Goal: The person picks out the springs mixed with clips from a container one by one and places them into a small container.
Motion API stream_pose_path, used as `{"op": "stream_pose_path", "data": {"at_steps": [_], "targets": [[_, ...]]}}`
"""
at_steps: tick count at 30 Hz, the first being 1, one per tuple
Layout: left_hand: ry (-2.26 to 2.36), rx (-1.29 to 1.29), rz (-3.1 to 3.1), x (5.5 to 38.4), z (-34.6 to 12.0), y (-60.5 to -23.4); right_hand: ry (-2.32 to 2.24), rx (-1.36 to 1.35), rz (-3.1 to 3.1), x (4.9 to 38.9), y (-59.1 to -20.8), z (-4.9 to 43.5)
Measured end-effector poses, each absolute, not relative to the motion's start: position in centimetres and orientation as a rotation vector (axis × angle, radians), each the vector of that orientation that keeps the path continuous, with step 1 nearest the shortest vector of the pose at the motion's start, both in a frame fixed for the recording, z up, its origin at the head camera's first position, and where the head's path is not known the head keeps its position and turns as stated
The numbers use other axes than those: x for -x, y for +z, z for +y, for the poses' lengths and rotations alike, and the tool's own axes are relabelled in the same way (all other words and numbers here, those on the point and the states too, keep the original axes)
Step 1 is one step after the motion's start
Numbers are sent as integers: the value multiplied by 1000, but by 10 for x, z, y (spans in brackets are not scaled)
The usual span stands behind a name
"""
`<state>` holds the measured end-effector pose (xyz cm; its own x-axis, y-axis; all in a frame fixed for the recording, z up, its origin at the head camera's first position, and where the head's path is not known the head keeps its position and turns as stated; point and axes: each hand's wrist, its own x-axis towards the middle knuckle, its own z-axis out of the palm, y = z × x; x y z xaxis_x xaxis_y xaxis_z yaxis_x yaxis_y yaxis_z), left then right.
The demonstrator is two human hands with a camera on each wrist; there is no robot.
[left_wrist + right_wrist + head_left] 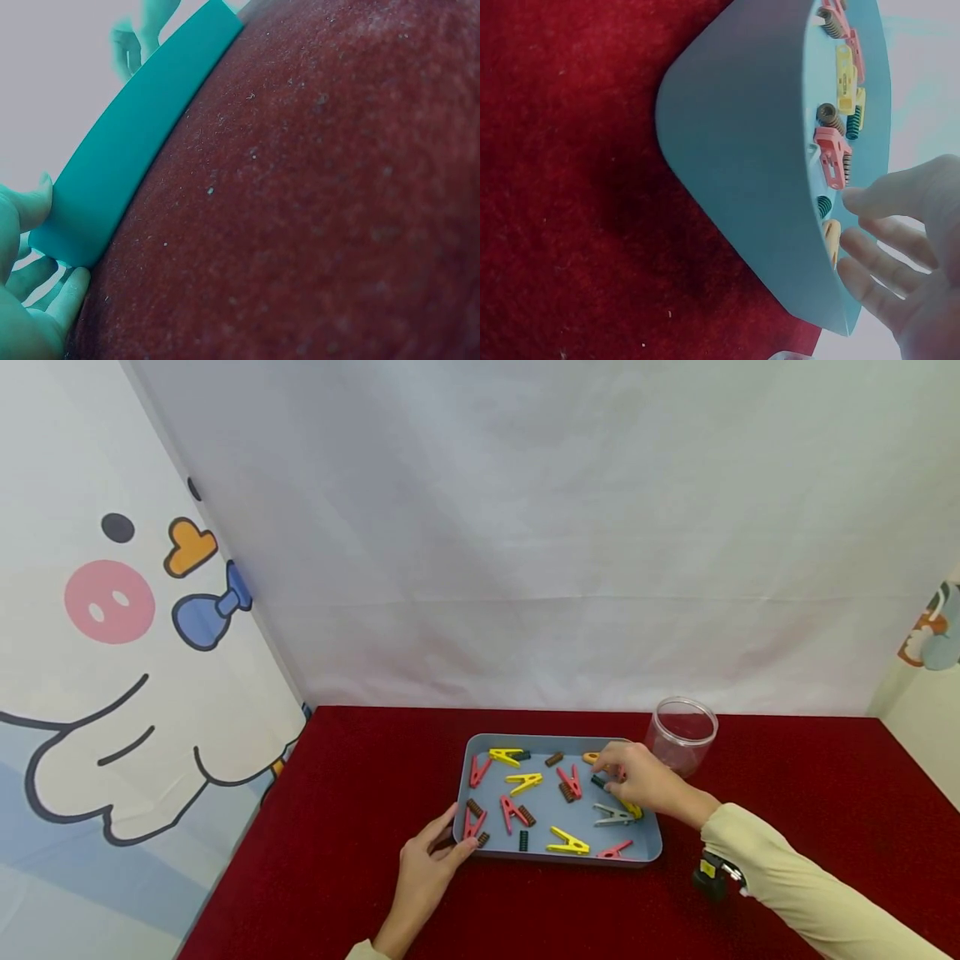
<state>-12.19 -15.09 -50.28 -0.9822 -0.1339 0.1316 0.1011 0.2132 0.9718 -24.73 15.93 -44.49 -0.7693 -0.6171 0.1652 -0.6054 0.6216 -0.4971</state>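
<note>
A grey-blue tray (555, 857) holds red, yellow, grey and orange plastic clips and several brown and dark green springs. My left hand (426, 866) grips its near left corner, the thumb at the rim and the other fingers around the side; the left wrist view shows this hand (37, 300) against the tray wall (135, 139). Over the tray's right part, my right hand (637, 774) reaches down close to a green spring (598, 782). In the right wrist view its thumb and fingers (877, 259) are apart near an orange clip (832, 238), with nothing visible between them.
A clear round jar (681, 735) stands just behind the tray's right end, partly hidden by the right hand. The dark red cloth (337, 827) covers the table, and a white curtain (525, 527) hangs behind it. A patterned sheet (90, 693) is at left.
</note>
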Motion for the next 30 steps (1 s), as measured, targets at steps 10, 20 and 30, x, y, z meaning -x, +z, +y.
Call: {"op": "stream_pose_path", "data": {"at_steps": [10,20,30], "targets": [[-1850,-40,-2314,124,-147,-501,-771,1114,2802,250,-450,160],[-1875,-20,-2322,113,-144,-473,-714,1134,2783,255,-455,156],[-1873,-43,-2337,111,-145,-471,-689,1102,2769,255,-456,152]]}}
